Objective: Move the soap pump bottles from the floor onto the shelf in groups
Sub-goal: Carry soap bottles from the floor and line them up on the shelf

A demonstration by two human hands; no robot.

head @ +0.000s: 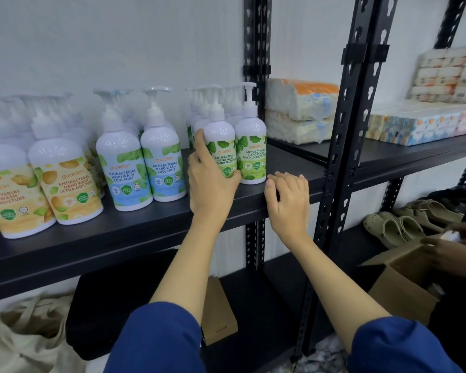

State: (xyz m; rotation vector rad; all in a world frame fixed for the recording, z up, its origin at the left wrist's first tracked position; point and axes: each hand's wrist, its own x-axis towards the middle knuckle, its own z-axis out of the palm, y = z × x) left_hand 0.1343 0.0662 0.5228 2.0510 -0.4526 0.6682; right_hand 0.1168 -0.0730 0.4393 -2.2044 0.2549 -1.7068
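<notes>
Green-labelled white plastic soap pump bottle [220, 146] standing upright near the front of the black metal shelf [145, 232], touching a matching green-labelled pump bottle [250, 146] on its right. Left hand [209, 181] wrapping the bottle's lower left side, fingers up along the label, thumb curling under its base. Right hand [288, 196] resting just right of both bottles, fingers loosely curled over the shelf's front edge, holding nothing. Blue-labelled mint bottles [143, 168] and yellow-labelled bottles [62, 181] standing grouped further left.

Left hand [213, 176] gripping, right hand [288, 196] loosely curled, forearms outstretched
</notes>
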